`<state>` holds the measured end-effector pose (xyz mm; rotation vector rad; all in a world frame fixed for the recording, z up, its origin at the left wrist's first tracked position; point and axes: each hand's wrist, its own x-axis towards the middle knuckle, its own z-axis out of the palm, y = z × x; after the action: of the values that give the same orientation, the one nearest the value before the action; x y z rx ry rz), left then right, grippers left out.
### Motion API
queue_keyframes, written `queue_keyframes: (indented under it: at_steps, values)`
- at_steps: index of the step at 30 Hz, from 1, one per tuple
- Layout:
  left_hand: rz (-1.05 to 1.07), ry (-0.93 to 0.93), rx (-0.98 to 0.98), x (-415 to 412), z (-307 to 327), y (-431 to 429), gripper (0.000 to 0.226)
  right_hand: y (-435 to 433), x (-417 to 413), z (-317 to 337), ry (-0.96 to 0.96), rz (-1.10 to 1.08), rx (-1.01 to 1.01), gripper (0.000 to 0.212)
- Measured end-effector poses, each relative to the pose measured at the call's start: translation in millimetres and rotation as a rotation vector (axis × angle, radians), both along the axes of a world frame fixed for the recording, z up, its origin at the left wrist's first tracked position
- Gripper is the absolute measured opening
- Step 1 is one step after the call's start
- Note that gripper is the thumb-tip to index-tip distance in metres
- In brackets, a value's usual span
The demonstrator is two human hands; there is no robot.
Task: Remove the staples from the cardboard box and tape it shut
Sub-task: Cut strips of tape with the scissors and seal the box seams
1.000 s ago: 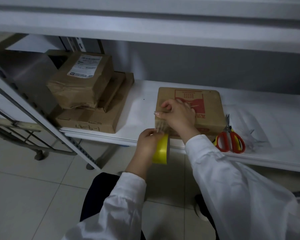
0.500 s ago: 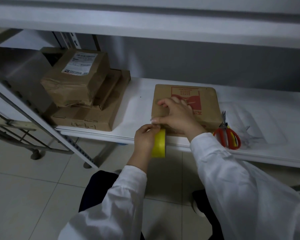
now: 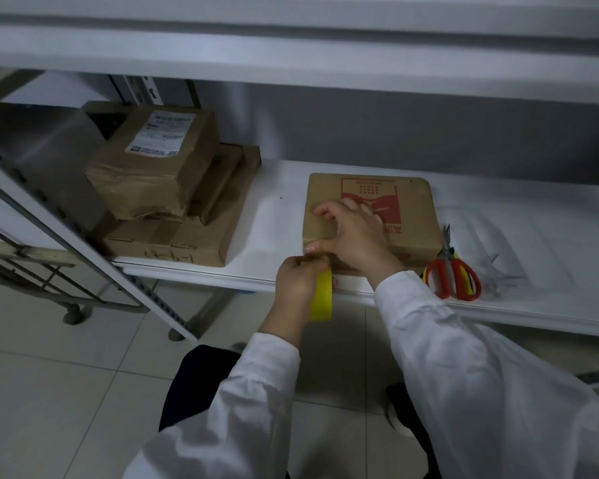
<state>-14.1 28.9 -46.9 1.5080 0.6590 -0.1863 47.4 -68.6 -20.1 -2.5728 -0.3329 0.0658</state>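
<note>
A flat cardboard box [image 3: 412,216] with a red print lies on the white shelf [image 3: 277,219]. My right hand [image 3: 355,236] rests on the box's near left part, fingers spread on its top and thumb pressing at the front left corner. My left hand [image 3: 296,283] grips a yellow roll of tape [image 3: 321,297] just below that corner, at the shelf's front edge. A short stretch of clear tape seems to run from the roll up to the box edge under my thumb. Red-handled scissors [image 3: 452,271] lie right of the box.
A stack of cardboard parcels [image 3: 166,198] fills the shelf's left end. Clear plastic wrapping [image 3: 491,267] lies beside the scissors. An upper shelf [image 3: 291,57] hangs overhead. A slotted metal upright [image 3: 83,236] slants at left above a tiled floor [image 3: 49,392].
My left hand has brought the tape roll up closer to the box's front left corner. My right hand's thumb has slid down onto that corner.
</note>
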Motion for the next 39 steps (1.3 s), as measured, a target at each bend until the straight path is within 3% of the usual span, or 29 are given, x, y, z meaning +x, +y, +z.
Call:
queue_keyframes:
  at_steps: [3,5,7,13,15,18,24,30,34,39]
  values:
    - [-0.018,0.073,0.085,-5.3,-6.3,1.1,0.027,0.7,-0.7,-0.1,0.019,-0.001,0.003,0.063]
    - [0.008,-0.023,0.038,-9.2,-11.3,-1.2,0.006,0.6,0.2,1.9,0.019,-0.003,0.003,0.063]
    - [0.057,-0.1,-0.023,-12.2,-12.9,-1.9,0.012,1.0,1.0,3.7,0.021,-0.005,0.005,0.063]
    - [0.06,-0.14,0.098,-15.6,-11.3,-3.3,0.032,-0.4,-0.7,7.2,0.047,0.02,-0.006,0.063]
    - [0.063,-0.135,0.093,-15.4,-6.2,-4.1,0.031,-0.4,-2.0,8.2,0.085,0.027,0.083,0.059]
    - [0.06,-0.132,0.131,-13.3,1.5,-6.4,0.028,-5.4,-10.8,5.4,0.054,-0.034,0.404,0.04]
    - [0.064,-0.079,0.13,-12.6,17.5,-20.4,0.027,-34.4,-22.6,-7.2,-0.199,-0.292,0.552,0.012]
    - [0.095,-0.081,0.087,-13.8,22.0,-24.7,0.035,-81.9,-36.0,-14.3,-0.361,-0.708,0.45,0.02]
    - [0.087,-0.057,0.117,-12.8,20.6,-25.6,0.032,-104.8,-42.6,-37.9,-0.171,-0.885,0.274,0.027]
    - [0.104,-0.032,0.129,-11.5,16.0,-27.5,0.034,-109.8,-45.8,-63.2,-0.015,-0.815,0.081,0.031]
